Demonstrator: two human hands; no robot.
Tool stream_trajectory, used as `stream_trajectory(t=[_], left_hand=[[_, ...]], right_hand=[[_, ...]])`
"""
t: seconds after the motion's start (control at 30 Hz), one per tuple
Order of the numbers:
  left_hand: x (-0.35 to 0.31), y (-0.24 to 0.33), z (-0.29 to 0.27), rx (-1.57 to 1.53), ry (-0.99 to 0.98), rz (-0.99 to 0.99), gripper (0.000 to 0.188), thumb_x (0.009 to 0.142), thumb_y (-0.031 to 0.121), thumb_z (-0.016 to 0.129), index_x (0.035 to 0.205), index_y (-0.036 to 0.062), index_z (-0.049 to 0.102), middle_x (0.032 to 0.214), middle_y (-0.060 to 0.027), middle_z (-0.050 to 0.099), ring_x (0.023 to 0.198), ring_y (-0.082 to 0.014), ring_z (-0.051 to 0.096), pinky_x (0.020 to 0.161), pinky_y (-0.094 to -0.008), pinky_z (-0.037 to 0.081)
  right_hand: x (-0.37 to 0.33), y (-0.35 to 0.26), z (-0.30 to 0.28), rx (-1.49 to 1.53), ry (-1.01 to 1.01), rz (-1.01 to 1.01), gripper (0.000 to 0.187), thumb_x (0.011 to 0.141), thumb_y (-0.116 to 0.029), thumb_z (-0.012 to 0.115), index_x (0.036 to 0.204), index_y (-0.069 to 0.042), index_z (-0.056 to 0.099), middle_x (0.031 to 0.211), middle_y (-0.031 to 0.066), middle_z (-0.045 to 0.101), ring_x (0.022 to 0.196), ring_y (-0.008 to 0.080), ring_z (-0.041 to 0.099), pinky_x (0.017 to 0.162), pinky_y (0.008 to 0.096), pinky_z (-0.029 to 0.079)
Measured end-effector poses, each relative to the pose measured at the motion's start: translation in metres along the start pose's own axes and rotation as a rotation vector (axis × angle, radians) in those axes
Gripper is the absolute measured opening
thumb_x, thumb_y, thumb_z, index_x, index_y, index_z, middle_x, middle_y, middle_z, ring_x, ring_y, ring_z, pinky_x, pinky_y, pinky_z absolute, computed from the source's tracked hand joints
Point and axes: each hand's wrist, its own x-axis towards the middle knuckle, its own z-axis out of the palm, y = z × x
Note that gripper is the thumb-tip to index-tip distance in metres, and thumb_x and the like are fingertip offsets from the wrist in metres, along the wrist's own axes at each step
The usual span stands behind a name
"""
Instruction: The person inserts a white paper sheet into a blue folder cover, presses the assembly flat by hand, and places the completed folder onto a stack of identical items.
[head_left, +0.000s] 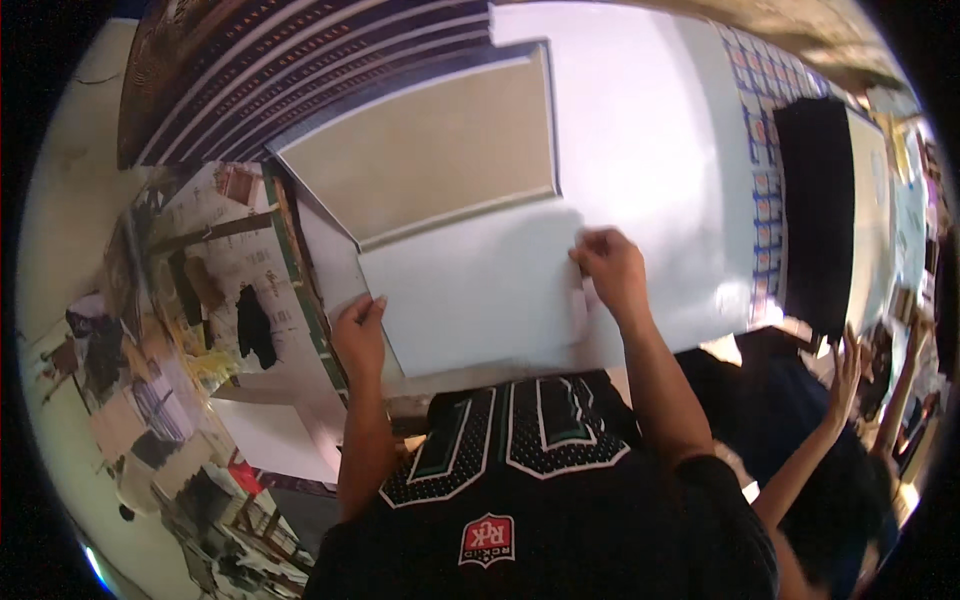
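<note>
White sheet held flat at both side edges, over the work table.

White sheet (470,295): long axis runs left–right, slightly tilted, right end higher; plain, unmarked, faintly bluish in shade. It lies between the hands, just below a tan board (425,155) on the pale table (640,120). Left hand (360,335) closed on the sheet's lower-left edge, thumb on top. Right hand (610,268) pinches the upper-right edge, fingers curled narrow. Another person's raised hand (848,365) is well apart, at right.
</note>
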Motion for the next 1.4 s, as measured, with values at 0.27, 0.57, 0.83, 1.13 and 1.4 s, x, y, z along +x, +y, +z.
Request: stream_trajectory(t=[0.27, 0.57, 0.83, 1.13, 1.4], left_hand=[[0.014, -0.018, -0.002, -0.159, -0.131, 0.143, 0.045, 0.084, 0.018, 0.073, 0.118, -0.0091, 0.060, 0.096, -0.0147, 0.070, 0.083, -0.0170, 0.065, 0.077, -0.0284, 0.050], [0.023, -0.030, -0.003, -0.323, -0.192, 0.248, 0.049, 0.078, 0.011, 0.076, 0.120, -0.0059, 0.057, 0.091, -0.0127, 0.069, 0.077, -0.0162, 0.063, 0.068, -0.0268, 0.050], [0.023, -0.033, -0.004, -0.049, -0.037, 0.370, 0.049, 0.075, 0.019, 0.077, 0.118, 0.0016, 0.062, 0.091, -0.0138, 0.073, 0.084, -0.0245, 0.070, 0.078, -0.0339, 0.052], [0.004, -0.019, -0.009, -0.008, 0.014, 0.392, 0.047, 0.077, 0.021, 0.075, 0.118, 0.0041, 0.063, 0.089, -0.0136, 0.073, 0.085, -0.0266, 0.070, 0.078, -0.0355, 0.052], [0.010, -0.029, -0.002, -0.053, -0.022, 0.406, 0.059, 0.080, 0.016, 0.076, 0.130, -0.0012, 0.051, 0.096, -0.0171, 0.072, 0.085, -0.0205, 0.068, 0.079, -0.0336, 0.051]], right_hand=[[0.025, 0.022, -0.012, 0.146, -0.097, -0.020, 0.039, 0.071, -0.020, 0.079, 0.100, 0.002, 0.065, 0.093, 0.0171, 0.070, 0.087, 0.0293, 0.068, 0.079, 0.0364, 0.054], [0.019, 0.021, -0.008, -0.351, 0.057, -0.341, 0.039, 0.070, -0.023, 0.074, 0.103, -0.002, 0.070, 0.097, 0.0147, 0.072, 0.090, 0.0293, 0.068, 0.082, 0.0361, 0.054], [0.012, 0.015, -0.002, -0.401, 0.107, -0.398, 0.036, 0.069, -0.022, 0.073, 0.096, 0.000, 0.071, 0.092, 0.0175, 0.071, 0.088, 0.0290, 0.069, 0.081, 0.0364, 0.054], [0.029, 0.015, -0.007, -0.465, 0.055, -0.358, 0.034, 0.069, -0.022, 0.077, 0.098, -0.006, 0.072, 0.098, 0.0147, 0.071, 0.091, 0.0293, 0.068, 0.083, 0.0368, 0.054], [0.029, 0.045, 0.009, -0.146, 0.147, -0.461, 0.029, 0.074, -0.019, 0.072, 0.097, -0.003, 0.068, 0.094, 0.0191, 0.069, 0.087, 0.0362, 0.067, 0.079, 0.0428, 0.053]])
